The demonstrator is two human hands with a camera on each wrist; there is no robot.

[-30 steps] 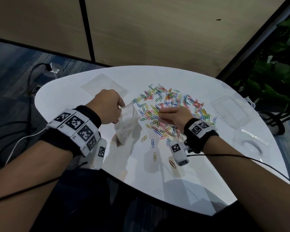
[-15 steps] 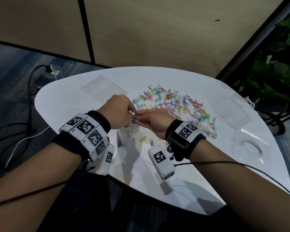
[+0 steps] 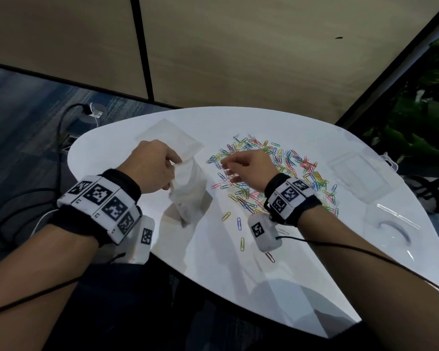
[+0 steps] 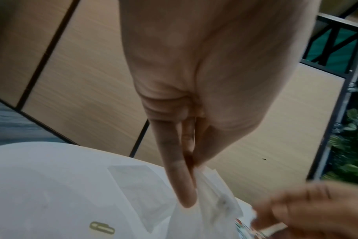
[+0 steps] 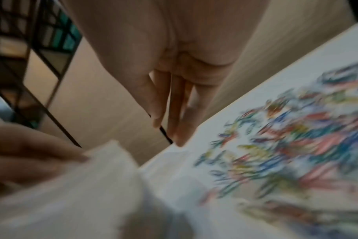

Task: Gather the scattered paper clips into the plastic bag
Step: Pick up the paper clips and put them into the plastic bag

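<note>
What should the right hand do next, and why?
Probably drop onto the clips and pinch a few: the right hand hovers over the pile, fingers straight and empty, while the left hand holds the bag ready beside it.

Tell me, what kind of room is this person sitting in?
Probably an office or meeting room. There's a rounded white table, wood wall panels split by dark strips, blue carpet with a power cable on it, and a leafy plant in the corner.

Head view high, facing down at the table (image 3: pixel 213 274); both wrist views close, sharing its far edge
</note>
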